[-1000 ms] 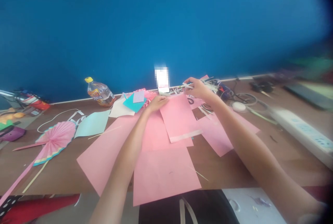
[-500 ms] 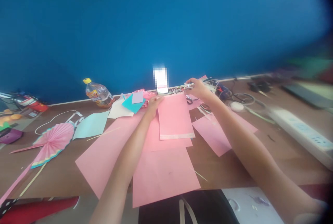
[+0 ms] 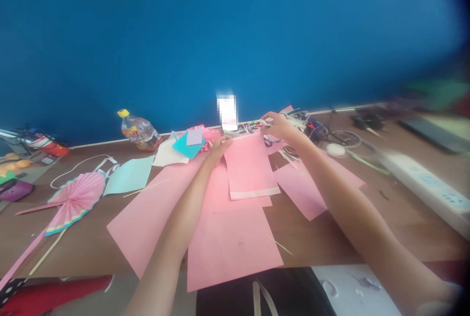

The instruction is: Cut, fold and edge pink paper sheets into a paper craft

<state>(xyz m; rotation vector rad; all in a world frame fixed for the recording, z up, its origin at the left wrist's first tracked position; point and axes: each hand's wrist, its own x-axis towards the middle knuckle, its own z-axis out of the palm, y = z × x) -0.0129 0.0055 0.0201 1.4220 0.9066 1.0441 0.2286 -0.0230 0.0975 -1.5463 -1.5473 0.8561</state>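
My left hand (image 3: 219, 148) rests with its fingers on the far left corner of a pink paper sheet (image 3: 249, 167) that has a pale strip along its near edge. My right hand (image 3: 278, 125) is closed at the sheet's far right corner, pinching a small white object I cannot make out. Both arms reach far forward over several larger pink sheets (image 3: 227, 242) spread on the brown table (image 3: 400, 223). Whether the left fingers grip the sheet or only press on it is unclear.
A pink pleated paper fan (image 3: 75, 198) lies at the left, a mint sheet (image 3: 128, 175) and a teal square (image 3: 188, 144) behind it. A plastic bottle (image 3: 139, 131) lies near the blue wall. Cables and tools (image 3: 330, 135) clutter the right; a white power strip (image 3: 426, 181) runs along it.
The small pink sheet has been turned and shifted slightly between frames. Both hands stayed at its far corners.
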